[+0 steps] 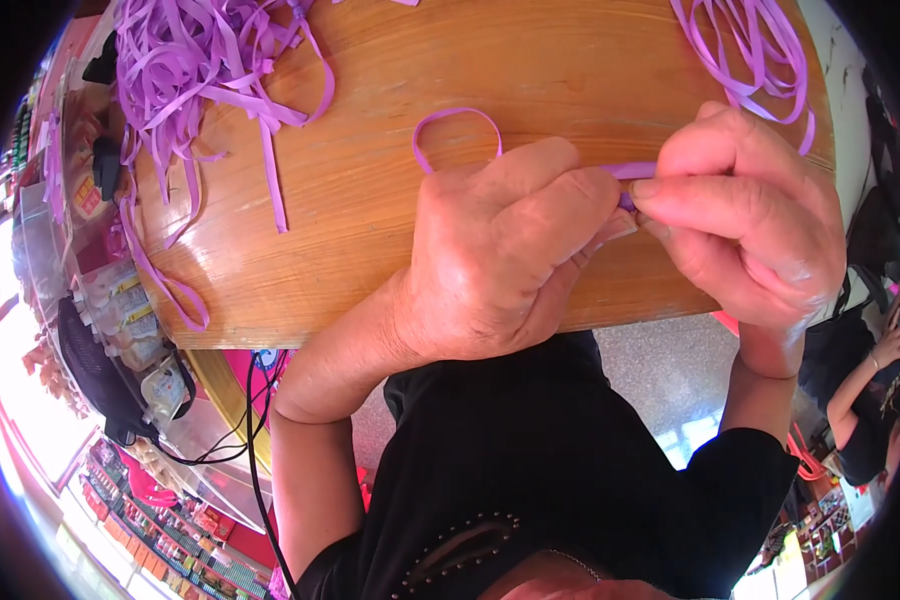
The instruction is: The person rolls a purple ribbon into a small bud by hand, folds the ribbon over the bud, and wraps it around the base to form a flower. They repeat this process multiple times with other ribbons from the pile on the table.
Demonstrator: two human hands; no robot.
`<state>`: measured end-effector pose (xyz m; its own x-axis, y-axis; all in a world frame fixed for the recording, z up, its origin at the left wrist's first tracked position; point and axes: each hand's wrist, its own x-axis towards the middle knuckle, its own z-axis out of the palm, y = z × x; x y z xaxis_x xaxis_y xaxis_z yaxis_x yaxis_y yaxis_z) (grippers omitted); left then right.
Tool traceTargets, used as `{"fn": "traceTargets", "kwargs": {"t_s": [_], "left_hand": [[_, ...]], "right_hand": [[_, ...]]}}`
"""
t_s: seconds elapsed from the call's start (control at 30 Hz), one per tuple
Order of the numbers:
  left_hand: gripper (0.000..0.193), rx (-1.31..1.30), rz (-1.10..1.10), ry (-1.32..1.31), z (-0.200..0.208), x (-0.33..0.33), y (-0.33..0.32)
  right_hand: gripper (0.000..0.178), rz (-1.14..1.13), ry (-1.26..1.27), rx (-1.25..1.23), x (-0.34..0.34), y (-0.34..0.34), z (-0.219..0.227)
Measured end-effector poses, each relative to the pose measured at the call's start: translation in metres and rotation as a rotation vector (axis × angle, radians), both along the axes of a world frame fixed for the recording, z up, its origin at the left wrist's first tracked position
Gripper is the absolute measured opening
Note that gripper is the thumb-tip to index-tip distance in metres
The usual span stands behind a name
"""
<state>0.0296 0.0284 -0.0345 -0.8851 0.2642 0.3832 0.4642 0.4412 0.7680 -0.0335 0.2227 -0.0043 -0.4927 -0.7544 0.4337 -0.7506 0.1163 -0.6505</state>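
Note:
Both of my hands meet above the front part of the wooden table, working on a purple ribbon (632,171). My left hand (515,245) is curled closed, its thumb and fingers gripping the ribbon near a small darker purple bit (626,201). A thin loop (457,112) of the ribbon rises behind the left knuckles. Opposite it, my right hand (750,215) pinches the ribbon between thumb and forefinger, the fingertips almost touching those of the left. What lies inside the left fist is hidden.
A tangled heap of purple ribbons (195,60) covers the table's far left, with strands trailing forward. More looped ribbons (755,50) lie at the far right. A black mesh bag (95,365) and cables (253,420) are left of the table (370,200). Another person's arm (860,385) shows at right.

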Motion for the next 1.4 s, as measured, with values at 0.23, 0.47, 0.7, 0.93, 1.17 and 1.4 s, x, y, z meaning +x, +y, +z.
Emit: {"fn": "traceTargets", "kwargs": {"t_s": [0.23,0.47,0.7,0.93,1.17,1.4], "left_hand": [[0.018,0.156,-0.139,0.128,-0.006,-0.010,0.005],[0.013,0.257,-0.125,0.096,-0.008,-0.009,-0.001],[0.013,0.267,-0.066,0.042,-0.011,-0.012,-0.002],[0.019,0.073,0.019,0.187,-0.008,-0.010,-0.002],[0.029,0.035,-0.003,0.295,-0.010,-0.012,-0.003],[0.030,0.084,-0.069,0.253,-0.004,-0.012,-0.007]], "right_hand": [[0.027,0.044,-0.128,-0.004,-0.006,0.008,0.006],[0.022,0.003,-0.166,-0.111,-0.003,-0.003,-0.003],[0.022,-0.134,-0.099,-0.063,0.000,-0.006,0.000],[0.021,-0.121,-0.114,-0.084,-0.001,-0.009,0.000],[0.020,-0.080,-0.101,-0.106,0.000,-0.008,-0.002],[0.021,-0.114,-0.105,-0.147,0.006,-0.009,-0.001]]}}
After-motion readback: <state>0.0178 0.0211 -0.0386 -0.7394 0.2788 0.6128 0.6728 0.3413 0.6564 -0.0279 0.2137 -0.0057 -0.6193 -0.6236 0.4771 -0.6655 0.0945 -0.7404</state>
